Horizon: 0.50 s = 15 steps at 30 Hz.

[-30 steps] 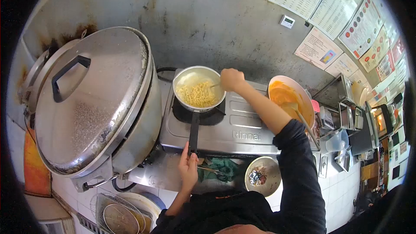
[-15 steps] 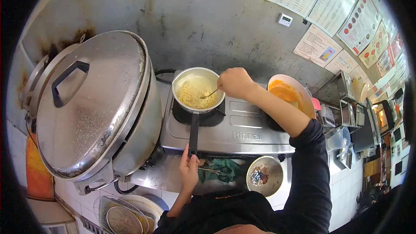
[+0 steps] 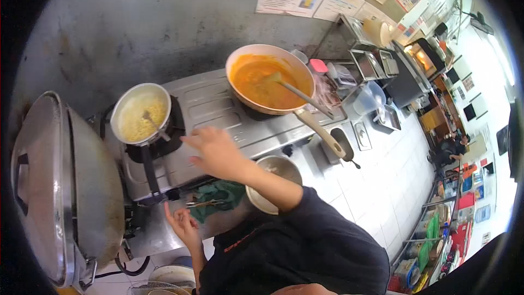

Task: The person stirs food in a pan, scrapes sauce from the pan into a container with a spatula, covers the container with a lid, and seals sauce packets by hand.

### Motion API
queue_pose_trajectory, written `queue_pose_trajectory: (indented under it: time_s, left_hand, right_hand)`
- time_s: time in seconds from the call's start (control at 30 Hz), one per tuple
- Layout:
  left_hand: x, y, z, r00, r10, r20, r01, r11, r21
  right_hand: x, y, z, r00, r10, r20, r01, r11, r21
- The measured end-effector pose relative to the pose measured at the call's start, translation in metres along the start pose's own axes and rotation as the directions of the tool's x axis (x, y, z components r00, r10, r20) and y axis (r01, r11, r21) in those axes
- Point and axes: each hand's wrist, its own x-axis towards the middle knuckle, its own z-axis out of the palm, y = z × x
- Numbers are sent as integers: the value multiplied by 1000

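In the head view, the picture has turned to the right compared with 0.5 seconds ago. The right hand (image 3: pixel 221 154) has left the stirring utensil (image 3: pixel 154 123), which now leans alone in the saucepan (image 3: pixel 124 98) of noodles (image 3: pixel 139 127), on the left side of the stove (image 3: pixel 210 106). This hand is above the middle of the stove, fingers apart, holding nothing that I can see. The left hand (image 3: pixel 184 228) is in front of the stove, no longer wrapped around the black handle (image 3: pixel 150 172); if 1 fingertip touches it, I cannot tell. So the stirring seems paused. On the stove's right side stands a pan (image 3: pixel 297 68) with orange sauce (image 3: pixel 256 79).
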Motion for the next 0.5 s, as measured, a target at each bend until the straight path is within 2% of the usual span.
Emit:
queue_pose_trajectory:
  time_s: [0.07,0.1,0.13,0.17,0.2,0.23,0.27,0.3,0.33,0.37,0.4,0.43,0.5]
  left_hand:
    - [-13,-6,7,999,17,-33,-16,999,36]
    - [-17,-9,11,999,13,-34,-12,999,42]
    - [-22,-13,14,1000,-3,8,2,992,127]
    - [-27,-17,18,998,-24,50,12,977,214]
    - [-29,-13,39,996,48,82,-69,959,274]
    - [-32,-9,60,957,180,229,-258,886,385]
    - [-36,12,95,881,279,382,-444,769,460]
    - [-37,25,130,790,353,501,-581,694,426]
    - [-38,44,168,592,465,658,-794,474,380]
    - [-40,59,208,457,476,752,-871,410,270]
    - [-42,58,243,360,431,827,-907,368,203]
    - [-40,49,281,222,466,857,-956,278,97]
    - [-36,38,355,18,370,929,-1000,29,8]
  right_hand:
    - [-48,34,-62,971,108,-214,-112,994,-9]
    - [-74,61,-89,935,211,-285,-209,977,39]
    - [-101,89,-114,863,258,-434,-314,947,-62]
    - [-122,108,-146,834,315,-452,-391,917,-82]
    - [-145,132,-160,691,495,-527,-635,764,-116]
    - [-171,156,-175,635,639,-435,-749,648,-141]
    - [-192,176,-186,512,824,-242,-857,510,-76]
    - [-212,197,-184,517,825,-230,-855,513,-78]
    - [-233,220,-175,508,859,62,-850,489,194]
    - [-249,237,-167,521,779,349,-826,359,434]
    - [-255,243,-157,590,643,489,-766,254,591]
    - [-254,244,-144,663,473,581,-698,109,708]
    - [-245,240,-127,762,191,619,-561,-283,778]
